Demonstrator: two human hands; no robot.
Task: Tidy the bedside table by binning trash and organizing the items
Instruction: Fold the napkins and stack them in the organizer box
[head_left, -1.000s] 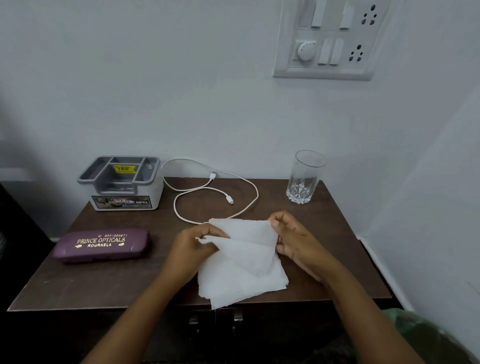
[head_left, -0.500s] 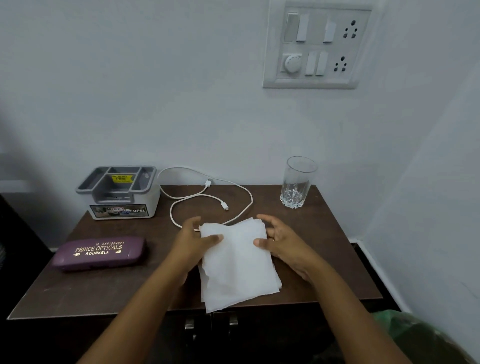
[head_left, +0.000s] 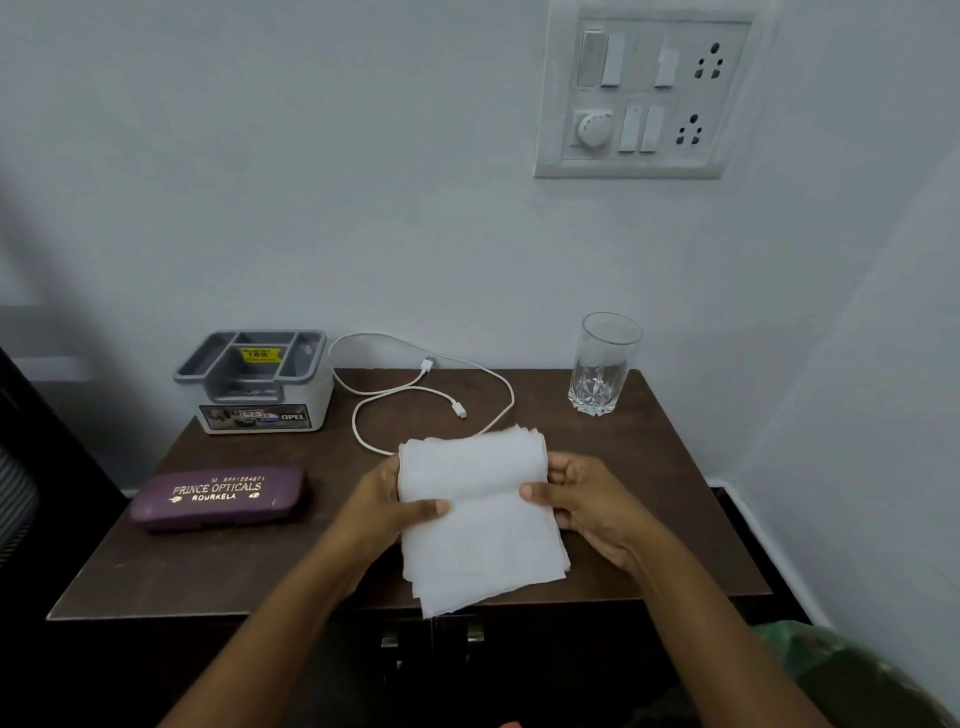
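A white tissue sheet (head_left: 480, 525), folded over at its far half, is held above the front middle of the dark wooden bedside table (head_left: 670, 530). My left hand (head_left: 387, 504) pinches its left edge with the thumb on top. My right hand (head_left: 582, 499) pinches the right edge the same way. The tissue's lower end hangs past the table's front edge. A purple spectacle case (head_left: 218, 498) lies at the left. A grey organizer box (head_left: 257, 382) stands at the back left. A white charging cable (head_left: 431, 395) loops behind the tissue.
An empty drinking glass (head_left: 602, 364) stands at the back right corner. A bin with a green liner (head_left: 852, 675) sits on the floor at the lower right. A switchboard (head_left: 644, 93) is on the wall above. The wall corner closes in on the right.
Both hands folded the tissue's far part over toward me and now grip its side edges. The view has tilted upward slightly.
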